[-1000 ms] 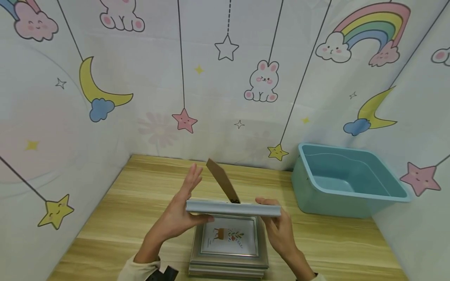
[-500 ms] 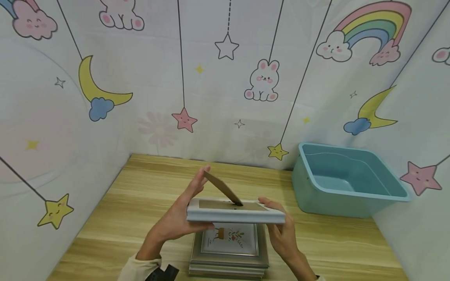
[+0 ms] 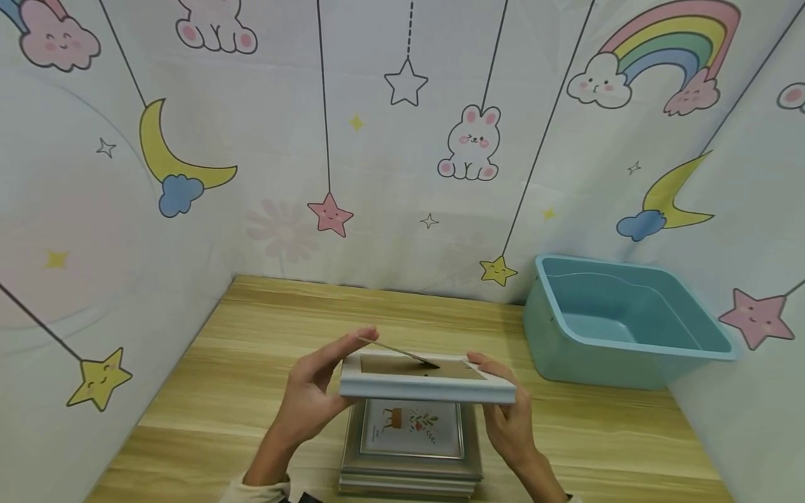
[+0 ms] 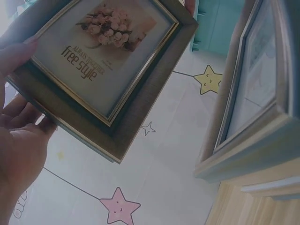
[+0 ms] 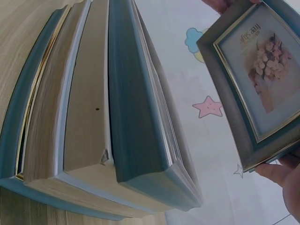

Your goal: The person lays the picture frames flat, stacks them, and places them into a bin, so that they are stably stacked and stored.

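A picture frame [image 3: 428,390] is held face down above the table, pale edge towards me and brown back up. My left hand [image 3: 311,398] grips its left side, fingertips at the free end of the low-tilted stand flap [image 3: 396,350]. On the opposite side my right hand [image 3: 512,423] grips the edge. The left wrist view shows the front of the frame [image 4: 108,51], with a flower print reading "free style" and a gold inner border; the left thumb lies on that face. Below is a stack of picture frames [image 3: 411,467], a plant print on top; the right wrist view shows the stack [image 5: 89,98] side-on.
At the back right of the wood-grain table [image 3: 251,314] stands a blue-green plastic bin [image 3: 585,363], with nothing seen inside. A white cloth [image 3: 390,161] printed with stars, moons and rabbits walls in the back and both sides.
The stand flap has swung down from steeply raised to nearly flat, with the left fingers lowering alongside it. The frame has tipped so more of its back shows, and shifted slightly right.
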Tool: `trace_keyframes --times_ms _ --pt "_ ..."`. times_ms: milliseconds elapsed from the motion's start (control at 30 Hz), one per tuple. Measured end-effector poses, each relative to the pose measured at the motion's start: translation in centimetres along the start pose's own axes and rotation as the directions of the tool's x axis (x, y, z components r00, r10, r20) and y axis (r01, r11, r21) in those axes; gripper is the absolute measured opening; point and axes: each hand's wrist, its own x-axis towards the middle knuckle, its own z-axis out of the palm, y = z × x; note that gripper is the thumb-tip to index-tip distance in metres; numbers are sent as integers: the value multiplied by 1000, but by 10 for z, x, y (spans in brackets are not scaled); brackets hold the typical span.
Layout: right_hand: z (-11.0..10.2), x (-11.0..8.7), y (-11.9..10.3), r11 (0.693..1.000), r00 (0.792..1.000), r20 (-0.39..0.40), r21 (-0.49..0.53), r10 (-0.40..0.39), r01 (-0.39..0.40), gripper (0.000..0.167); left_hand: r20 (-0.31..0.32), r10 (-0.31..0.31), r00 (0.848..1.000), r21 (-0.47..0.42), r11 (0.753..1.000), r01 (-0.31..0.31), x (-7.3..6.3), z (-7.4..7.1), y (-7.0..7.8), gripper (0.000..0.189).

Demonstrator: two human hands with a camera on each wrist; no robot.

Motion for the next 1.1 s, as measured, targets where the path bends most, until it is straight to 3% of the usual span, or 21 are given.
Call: trace_keyframes --times_ms 200,300,567,700,867,1000,1100 --pt "-5 0 1 1000 1000 -25 4 -10 10 19 -59 108 992 -9 994 -109 -3 6 0 47" --pt "-8 1 2 1000 999 -29 -6 -21 20 19 -58 130 990 -11 991 -131 -4 7 0 39" --pt "-15 2 -2 1000 1000 -7 -9 8 -8 20 -7 133 991 187 974 -130 -5 5 7 34" --pt "-19 7 -9 996 997 25 -51 72 -71 21 -22 115 993 289 952 -104 -3 6 11 37" --pt "-19 16 -18 967 981 39 -177 191 -182 26 -87 72 994 325 945 -40 -2 7 13 39" --pt "-15 18 -20 943 976 12 -261 219 -209 35 -143 28 989 334 942 22 -1 7 11 39" --pt "-11 14 -17 945 981 -31 -263 193 -194 48 -195 -23 981 341 936 89 -1 5 10 44"
